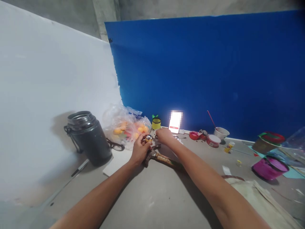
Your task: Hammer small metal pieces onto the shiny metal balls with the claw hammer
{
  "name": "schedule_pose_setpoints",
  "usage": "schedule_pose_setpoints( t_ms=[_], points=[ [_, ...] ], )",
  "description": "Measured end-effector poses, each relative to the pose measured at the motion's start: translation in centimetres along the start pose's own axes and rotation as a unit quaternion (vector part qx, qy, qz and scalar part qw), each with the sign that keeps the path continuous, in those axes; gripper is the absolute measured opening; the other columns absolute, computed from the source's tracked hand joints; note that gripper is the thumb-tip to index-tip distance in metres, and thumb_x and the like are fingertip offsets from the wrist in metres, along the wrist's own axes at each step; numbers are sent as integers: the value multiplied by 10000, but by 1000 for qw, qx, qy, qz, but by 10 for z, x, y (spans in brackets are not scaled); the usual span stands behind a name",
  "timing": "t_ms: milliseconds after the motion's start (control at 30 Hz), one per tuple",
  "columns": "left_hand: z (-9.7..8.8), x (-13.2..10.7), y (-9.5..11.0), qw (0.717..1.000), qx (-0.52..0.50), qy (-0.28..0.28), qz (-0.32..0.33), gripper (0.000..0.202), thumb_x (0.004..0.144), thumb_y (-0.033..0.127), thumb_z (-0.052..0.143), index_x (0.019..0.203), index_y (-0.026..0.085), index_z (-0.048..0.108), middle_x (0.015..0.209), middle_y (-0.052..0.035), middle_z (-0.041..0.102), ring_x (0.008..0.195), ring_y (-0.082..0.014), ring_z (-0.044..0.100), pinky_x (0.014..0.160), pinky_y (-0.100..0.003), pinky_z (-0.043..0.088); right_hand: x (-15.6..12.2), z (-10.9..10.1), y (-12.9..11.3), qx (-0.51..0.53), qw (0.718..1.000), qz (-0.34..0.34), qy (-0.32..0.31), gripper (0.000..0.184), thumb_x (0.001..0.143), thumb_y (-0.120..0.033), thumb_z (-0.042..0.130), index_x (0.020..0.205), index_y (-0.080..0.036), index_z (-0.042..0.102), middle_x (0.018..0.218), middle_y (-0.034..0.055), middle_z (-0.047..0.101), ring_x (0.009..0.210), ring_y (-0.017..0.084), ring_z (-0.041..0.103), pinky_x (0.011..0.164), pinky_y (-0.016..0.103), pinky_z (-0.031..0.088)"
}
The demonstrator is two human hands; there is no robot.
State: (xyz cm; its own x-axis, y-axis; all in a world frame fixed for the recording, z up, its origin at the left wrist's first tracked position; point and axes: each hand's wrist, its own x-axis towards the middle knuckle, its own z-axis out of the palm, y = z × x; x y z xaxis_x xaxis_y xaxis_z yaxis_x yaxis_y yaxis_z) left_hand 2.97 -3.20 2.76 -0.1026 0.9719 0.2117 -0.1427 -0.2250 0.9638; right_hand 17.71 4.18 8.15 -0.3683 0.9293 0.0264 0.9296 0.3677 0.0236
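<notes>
The left hand (140, 147) holds a small shiny ball (149, 137). The ball is over the desk (143, 200), just past the hammer (164, 159). The right hand (163, 136) is curled near the ball, but I cannot tell if it holds anything. A big dark bottle (91, 141) stands to the left.

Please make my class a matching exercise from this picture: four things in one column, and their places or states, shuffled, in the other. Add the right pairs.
Things
1. Shiny round object
2. Hammer
3. Dark flask
4. Phone

Places or states
A. Upright with its lid off
B. Screen glowing, in front of the blue panel
C. Held in the left hand
D. Lying on the table, handle running under the right forearm

Pairs: 1-C, 2-D, 3-A, 4-B
</notes>
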Motion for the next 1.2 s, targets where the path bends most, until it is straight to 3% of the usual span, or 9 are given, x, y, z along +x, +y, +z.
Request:
schedule_pose_setpoints(
  t_ms=[467,667,800,900,967,1000,1033,1100,1200],
  points=[
    [-1,0,0,1000,5,-3,-3,461,690,212,751,1140,181,653,1011,-39,695,757,-127,673,636,-234,546,10,9,12,74,997,24,7,270,919,-153,588,1094,-216,783,1221,140,756,1155,290,694,904,331,507],
    [0,0,-1,1000,-9,-10,-10,461,684,197,749,1135,189,653,953,-15,683,672,-102,649,613,-233,532,13,7,16,186,981,45,33,202,822,-90,664,956,-167,794,1156,180,758,1122,318,685,912,355,488],
    [0,3,0,995,-80,-2,-54,444,654,202,760,1077,189,625,917,-7,663,671,-114,655,575,-227,505,2,6,18,306,950,34,60,199,906,-160,591,983,-173,774,1017,108,770,936,222,693,797,305,506],
    [1,4,3,986,-139,-24,-86,385,652,248,776,981,195,581,837,5,656,597,-96,600,507,-201,426,-20,8,14,449,891,24,53,222,927,-323,620,1053,-189,745,895,55,735,734,154,643,633,261,489],
    [1,1,6,987,-128,-48,-86,322,688,295,767,922,205,565,754,23,642,511,-76,519,469,-194,365,-38,11,9,660,751,34,20,294,769,-390,801,970,-188,732,824,28,688,678,134,601,566,241,440],
    [2,-1,8,991,-97,-61,-76,284,713,314,758,904,206,576,696,37,619,476,-71,478,458,-196,343,-47,13,6,717,696,40,3,351,689,-406,860,927,-188,721,783,5,660,653,121,577,548,231,417],
    [3,-4,10,994,-52,-71,-58,243,737,326,747,893,204,605,646,47,595,457,-73,452,457,-202,336,-55,15,3,751,659,48,-6,396,628,-415,898,890,-186,709,745,-13,634,631,110,556,535,225,397],
    [5,-10,15,996,53,-75,-5,182,769,331,733,882,195,689,637,31,610,487,-91,485,496,-226,385,-68,19,-3,783,618,70,-7,455,558,-428,935,851,-183,687,726,-24,621,637,110,559,524,218,370],
    [10,-17,21,985,147,-48,76,136,758,320,746,812,196,765,798,-27,719,680,-149,622,671,-276,497,-80,23,-9,786,608,112,22,459,541,-429,931,835,-184,678,737,-24,627,675,121,576,529,215,367]
  ],
)
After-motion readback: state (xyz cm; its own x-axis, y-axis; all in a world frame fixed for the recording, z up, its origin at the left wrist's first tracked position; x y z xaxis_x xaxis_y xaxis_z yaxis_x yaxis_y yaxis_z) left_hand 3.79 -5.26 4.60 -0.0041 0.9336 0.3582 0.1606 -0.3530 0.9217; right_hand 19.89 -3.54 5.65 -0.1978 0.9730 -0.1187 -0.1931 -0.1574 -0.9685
